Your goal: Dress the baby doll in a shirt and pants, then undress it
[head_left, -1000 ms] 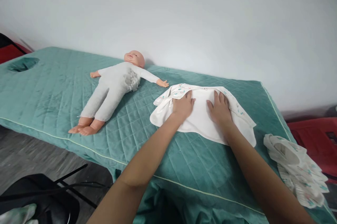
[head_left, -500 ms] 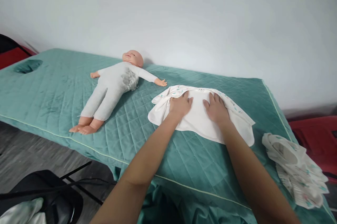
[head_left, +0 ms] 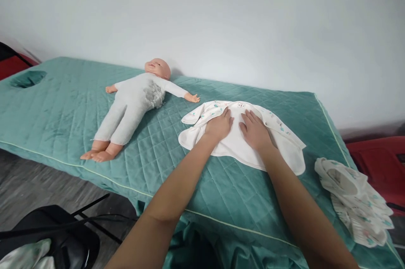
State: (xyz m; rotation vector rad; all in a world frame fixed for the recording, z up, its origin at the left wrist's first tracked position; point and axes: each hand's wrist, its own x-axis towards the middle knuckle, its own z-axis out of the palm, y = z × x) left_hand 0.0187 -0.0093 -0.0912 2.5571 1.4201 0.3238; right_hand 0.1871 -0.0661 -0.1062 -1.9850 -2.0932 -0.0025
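Note:
A white baby shirt (head_left: 237, 136) with small coloured prints lies opened out on the green quilted bed cover, its pale inner side facing up. My left hand (head_left: 220, 126) rests on its left half, fingers stretched toward the collar. On the other half my right hand (head_left: 255, 130) lies flat with its fingers spread. Neither hand grasps the cloth. To the left of the shirt a baby doll (head_left: 133, 98) lies on its back, arms out, with a white cloth body and a torn patch at its side.
Crumpled white printed baby clothes (head_left: 354, 201) sit at the bed's right corner. The green bed cover (head_left: 63, 113) has a hole at far left. A white wall (head_left: 202, 20) stands behind. A black chair (head_left: 60, 227) is at lower left, red chairs (head_left: 379, 163) at right.
Both hands have slid slightly on the shirt, the right one a little up and left. The collar edge now lies flatter and shows more of its print.

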